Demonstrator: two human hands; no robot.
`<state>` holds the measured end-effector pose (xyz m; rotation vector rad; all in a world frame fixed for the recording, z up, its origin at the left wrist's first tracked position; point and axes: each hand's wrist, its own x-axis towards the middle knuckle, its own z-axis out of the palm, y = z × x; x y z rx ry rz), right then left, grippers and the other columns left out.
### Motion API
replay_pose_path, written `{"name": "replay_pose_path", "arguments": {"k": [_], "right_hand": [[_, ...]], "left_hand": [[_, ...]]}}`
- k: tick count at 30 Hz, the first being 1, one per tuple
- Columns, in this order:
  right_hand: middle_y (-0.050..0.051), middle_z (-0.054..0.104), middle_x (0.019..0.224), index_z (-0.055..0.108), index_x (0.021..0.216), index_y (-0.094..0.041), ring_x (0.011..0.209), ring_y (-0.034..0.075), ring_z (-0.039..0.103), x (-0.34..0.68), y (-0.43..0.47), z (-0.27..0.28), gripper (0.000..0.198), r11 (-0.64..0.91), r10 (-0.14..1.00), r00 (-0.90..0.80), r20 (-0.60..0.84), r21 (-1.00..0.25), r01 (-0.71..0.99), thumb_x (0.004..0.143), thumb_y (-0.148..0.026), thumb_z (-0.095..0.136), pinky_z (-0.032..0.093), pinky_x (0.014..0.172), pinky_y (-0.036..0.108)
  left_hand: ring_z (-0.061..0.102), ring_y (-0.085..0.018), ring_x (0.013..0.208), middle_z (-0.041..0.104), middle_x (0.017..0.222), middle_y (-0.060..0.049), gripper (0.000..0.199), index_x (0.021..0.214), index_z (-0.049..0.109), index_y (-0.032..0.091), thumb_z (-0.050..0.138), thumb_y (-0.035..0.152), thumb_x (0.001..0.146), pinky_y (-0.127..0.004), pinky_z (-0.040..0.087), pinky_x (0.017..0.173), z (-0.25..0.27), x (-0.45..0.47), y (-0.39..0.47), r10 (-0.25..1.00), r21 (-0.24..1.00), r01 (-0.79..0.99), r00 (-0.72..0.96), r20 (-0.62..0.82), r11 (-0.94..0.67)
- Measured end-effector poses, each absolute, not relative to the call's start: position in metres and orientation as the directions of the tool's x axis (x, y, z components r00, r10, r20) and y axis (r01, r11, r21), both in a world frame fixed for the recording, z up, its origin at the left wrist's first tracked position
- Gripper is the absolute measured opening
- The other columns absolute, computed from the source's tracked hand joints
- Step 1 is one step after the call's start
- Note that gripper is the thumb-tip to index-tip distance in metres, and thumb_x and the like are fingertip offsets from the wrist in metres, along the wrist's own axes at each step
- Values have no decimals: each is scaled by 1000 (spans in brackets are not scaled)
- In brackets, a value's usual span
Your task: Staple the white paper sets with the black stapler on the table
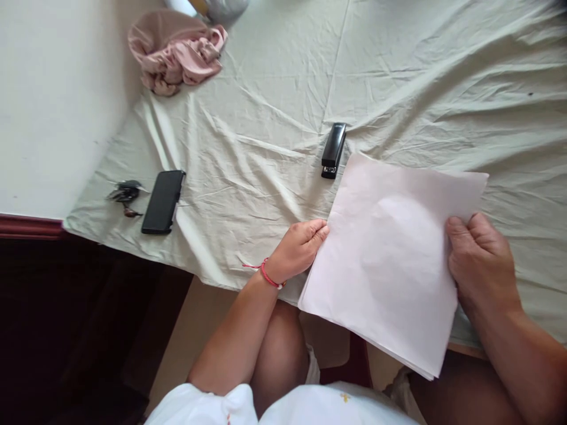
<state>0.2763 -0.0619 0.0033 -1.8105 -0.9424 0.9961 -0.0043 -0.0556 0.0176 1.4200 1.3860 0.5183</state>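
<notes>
Several sheets of white paper (398,260) are held in a loose stack, tilted over the table's near edge. My left hand (299,251), with a red string bracelet (268,274) at the wrist, pinches the stack's left edge. On the opposite edge, my right hand (481,260) grips the paper with its thumb on top and the other fingers mostly hidden. A black stapler (334,147) lies on the cloth just beyond the upper left corner of the sheets, touched by neither hand.
A wrinkled pale green cloth (257,153) covers the table. To the left lie a black phone (163,202) and a small dark bundle (126,192), perhaps keys. Crumpled pink fabric (181,53) sits at the back left beside a white wall (53,106).
</notes>
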Motion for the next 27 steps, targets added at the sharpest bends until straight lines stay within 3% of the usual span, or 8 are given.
{"name": "replay_pose_path", "arguments": {"k": [4, 7, 9, 15, 19, 27], "right_hand": [[-4, 49, 71, 49, 78, -22, 60, 9, 40, 277, -61, 4, 29, -345, 864, 444, -237, -921, 180, 90, -42, 66, 31, 49, 21], [-3, 50, 71, 51, 80, -22, 59, 9, 41, 278, -59, 5, 25, -339, 852, 466, -237, -929, 148, 89, -41, 66, 32, 49, 22], [-3, 51, 71, 52, 80, -22, 57, 9, 41, 278, -59, 6, 24, -345, 847, 469, -250, -930, 128, 88, -41, 66, 33, 48, 22], [-3, 57, 73, 62, 94, -25, 56, 11, 47, 279, -59, 4, 26, -375, 847, 417, -331, -926, 27, 86, -48, 72, 37, 46, 23], [-1, 65, 82, 63, 99, -25, 58, 11, 51, 279, -58, 3, 24, -344, 875, 372, -309, -938, 32, 85, -41, 73, 41, 50, 23], [1, 73, 94, 70, 116, -26, 70, 13, 62, 285, -55, 3, 33, -335, 921, 235, -311, -940, 68, 86, -41, 72, 48, 58, 24]], "left_hand": [[36, -10, 59, 42, 62, 6, 36, 83, 61, 18, 54, 51, 96, -24, 33, 56, 17, -3, -58, 915, 866, 449, 209, -344, 223], [44, -10, 62, 55, 68, 4, 32, 89, 66, 16, 65, 49, 90, -23, 36, 58, 17, -3, -59, 904, 868, 432, 220, -365, 245], [49, -11, 67, 61, 75, 1, 30, 86, 66, 16, 63, 45, 91, -22, 37, 60, 18, -3, -60, 904, 864, 441, 223, -365, 240], [48, -12, 70, 58, 74, 0, 34, 81, 64, 16, 49, 43, 97, -23, 38, 63, 20, -5, -58, 906, 819, 549, 241, -348, 169], [49, -13, 69, 57, 72, 1, 35, 80, 63, 16, 47, 42, 98, -24, 38, 64, 20, -5, -57, 911, 795, 592, 244, -333, 132], [44, -11, 59, 60, 68, 1, 39, 79, 66, 17, 49, 46, 99, -24, 36, 57, 29, -10, -64, 899, 786, 574, 187, -397, 228]]}}
